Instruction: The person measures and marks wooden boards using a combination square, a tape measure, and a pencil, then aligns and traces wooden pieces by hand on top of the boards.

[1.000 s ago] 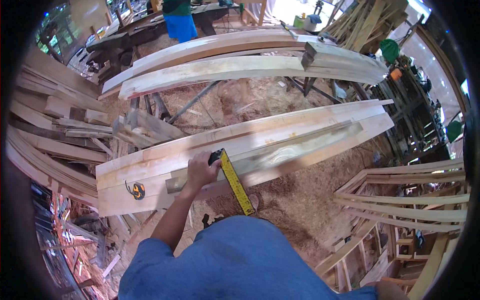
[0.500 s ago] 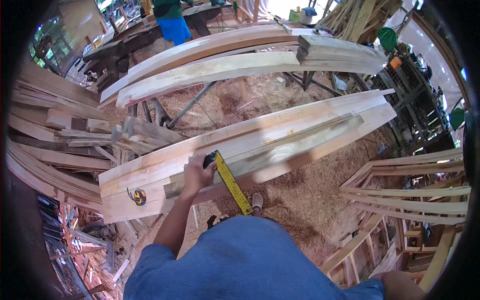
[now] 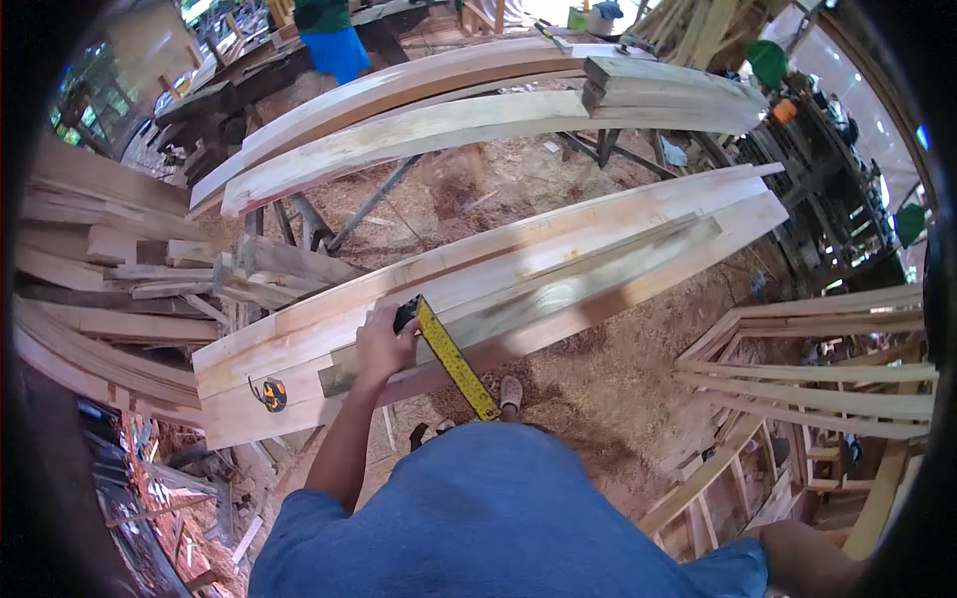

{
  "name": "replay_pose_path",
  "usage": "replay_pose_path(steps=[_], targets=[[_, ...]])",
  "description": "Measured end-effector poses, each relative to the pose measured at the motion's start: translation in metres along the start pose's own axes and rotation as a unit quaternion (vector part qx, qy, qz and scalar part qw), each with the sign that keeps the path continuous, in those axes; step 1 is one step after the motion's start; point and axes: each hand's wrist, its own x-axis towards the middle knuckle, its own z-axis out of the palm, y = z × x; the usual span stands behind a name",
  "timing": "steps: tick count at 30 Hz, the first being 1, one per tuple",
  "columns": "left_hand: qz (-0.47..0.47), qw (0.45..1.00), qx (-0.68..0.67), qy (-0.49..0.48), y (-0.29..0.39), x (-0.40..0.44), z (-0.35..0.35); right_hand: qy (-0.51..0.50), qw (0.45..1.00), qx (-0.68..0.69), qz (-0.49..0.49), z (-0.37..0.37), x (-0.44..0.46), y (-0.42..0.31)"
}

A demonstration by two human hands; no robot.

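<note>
My left hand [image 3: 382, 344] is closed around the black handle of a try square [image 3: 457, 362], over the near bench of long boards. Its yellow, marked blade slants down past the near board edge toward my body. Beneath the hand, a darker narrow board [image 3: 638, 254] lies lengthwise on a wide pale plank [image 3: 289, 374]. An orange and black tape measure [image 3: 268, 395] rests on the plank's left end, apart from my hand. At the lower right only my right arm shows; the hand is outside the picture.
More long planks [image 3: 399, 149] lie on trestles across from me, with a thick timber stack [image 3: 678, 95] at their right end. Wood piles [image 3: 110, 269] crowd the left. Curved wooden frames [image 3: 817, 379] stand right. Sawdust covers the floor. A person in blue shorts [image 3: 337, 55] stands at the back.
The whole view has shifted slightly, so the boards and my left hand appear a little farther left and up. My grip on the try square looks the same.
</note>
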Motion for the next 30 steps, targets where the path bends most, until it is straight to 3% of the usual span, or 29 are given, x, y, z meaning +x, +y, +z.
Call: replay_pose_path(steps=[2,3,6,9,11,14,16,17,19,22,24,26,27,29,30], targets=[[0.006,1.0,0.003,0.013,-0.006,-0.001,0.001,-0.042,0.998,0.05,0.005,0.007,0.008,-0.015],[-0.002,1.0,0.006,0.012,-0.005,-0.001,-0.002,-0.082,0.994,0.076,-0.013,-0.029,0.002,0.01],[-0.012,1.0,0.009,0.007,0.0,-0.001,-0.005,-0.015,1.0,-0.006,0.023,-0.01,0.0,0.004],[-0.006,1.0,0.003,0.006,-0.001,0.001,-0.003,0.025,0.996,0.08,0.042,-0.002,-0.001,-0.016],[-0.019,1.0,-0.001,-0.009,-0.001,0.0,-0.005,-0.101,0.993,0.055,0.032,-0.015,0.004,-0.004],[-0.029,0.999,0.015,-0.007,-0.001,0.0,-0.004,-0.153,0.987,0.025,0.03,-0.014,0.003,-0.007],[-0.024,1.0,0.019,-0.006,-0.007,0.006,0.003,0.056,0.99,0.053,0.116,-0.015,-0.011,-0.003],[-0.024,0.999,0.023,-0.009,-0.01,0.003,0.004,0.258,0.942,0.091,0.193,-0.02,-0.035,0.015],[-0.035,0.999,0.023,-0.01,-0.009,0.003,0.0,0.08,0.994,0.052,0.058,0.005,-0.03,0.007],[-0.027,0.999,0.018,0.0,-0.012,0.002,0.009,-0.019,0.996,0.047,0.079,0.011,-0.026,-0.011],[-0.032,0.999,0.023,-0.001,-0.017,-0.001,0.005,-0.128,0.984,0.113,0.053,-0.007,-0.028,0.008],[-0.042,0.999,0.024,-0.018,-0.011,0.004,0.003,0.011,0.982,0.159,0.097,-0.008,-0.043,0.013],[-0.057,0.998,0.017,-0.028,-0.004,0.004,-0.002,0.209,0.952,0.169,0.148,0.006,-0.063,0.001],[-0.051,0.998,0.011,-0.022,-0.005,0.004,0.001,0.398,0.881,0.169,0.193,0.008,-0.083,0.001],[-0.05,0.999,0.01,-0.016,-0.008,0.004,0.002,0.4,0.881,0.165,0.193,0.0,-0.086,0.001]])
